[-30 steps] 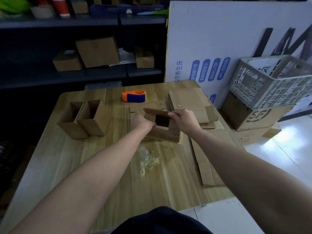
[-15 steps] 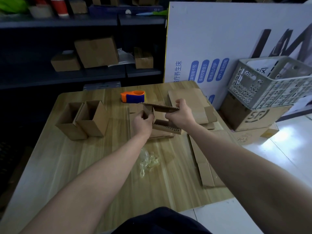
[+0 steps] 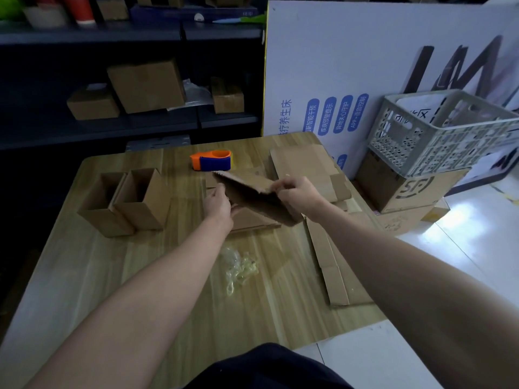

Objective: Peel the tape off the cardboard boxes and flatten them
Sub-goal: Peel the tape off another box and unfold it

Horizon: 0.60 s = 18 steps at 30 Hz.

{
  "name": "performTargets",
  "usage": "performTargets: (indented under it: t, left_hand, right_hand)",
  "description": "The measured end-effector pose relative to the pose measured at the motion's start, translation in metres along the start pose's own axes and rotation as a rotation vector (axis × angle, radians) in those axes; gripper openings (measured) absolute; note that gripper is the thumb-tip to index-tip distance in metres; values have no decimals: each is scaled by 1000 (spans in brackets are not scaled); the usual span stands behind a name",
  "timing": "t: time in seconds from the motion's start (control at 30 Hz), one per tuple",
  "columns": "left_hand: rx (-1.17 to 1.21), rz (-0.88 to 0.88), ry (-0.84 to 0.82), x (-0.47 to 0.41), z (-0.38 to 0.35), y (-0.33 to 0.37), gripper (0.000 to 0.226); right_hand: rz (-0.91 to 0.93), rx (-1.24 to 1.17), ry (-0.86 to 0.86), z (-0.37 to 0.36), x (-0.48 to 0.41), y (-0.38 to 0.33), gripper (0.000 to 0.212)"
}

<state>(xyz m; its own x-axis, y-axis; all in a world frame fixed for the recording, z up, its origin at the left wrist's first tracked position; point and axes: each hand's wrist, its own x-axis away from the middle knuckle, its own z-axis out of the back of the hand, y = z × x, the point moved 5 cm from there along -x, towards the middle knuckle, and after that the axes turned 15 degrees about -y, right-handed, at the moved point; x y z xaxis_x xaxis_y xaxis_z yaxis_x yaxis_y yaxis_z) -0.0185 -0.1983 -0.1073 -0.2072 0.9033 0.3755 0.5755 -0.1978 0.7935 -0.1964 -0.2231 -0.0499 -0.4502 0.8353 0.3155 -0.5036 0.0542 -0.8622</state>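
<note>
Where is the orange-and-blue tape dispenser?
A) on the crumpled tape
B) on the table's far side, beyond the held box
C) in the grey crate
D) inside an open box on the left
B: the tape dispenser stands on the far part of the table, beyond the cardboard box that the left hand and right hand hold.

Held box point(image 3: 252, 192): brown, nearly collapsed, tilted, gripped between left hand point(image 3: 217, 203) and right hand point(image 3: 297, 192). Two open boxes point(image 3: 143, 209): upright, touching, left of the left hand. Flattened sheets point(image 3: 334, 265): under and right of the hands. Tape wad point(image 3: 240, 269): crumpled, clear-yellowish, nearer than both hands.
</note>
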Motion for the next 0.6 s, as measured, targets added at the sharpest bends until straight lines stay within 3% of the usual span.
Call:
performTargets:
  t: [0.13,0.3,0.47,0.6]
  left_hand:
    - [33,-7,3,-4,-13,0,19]
    - [58,77,1,-6,-6,-6,23]
    - [86,160,-34,3,-11,-10,22]
    - [35,212,-79,5,-15,-18,26]
  right_hand:
    - [-16,38,-30,-15,2,6,26]
    - [-48,38,235,10,7,17,25]
    - [-283,-59,114,22,11,47,78]
    - [-410,-62,26,28,20,68,88]
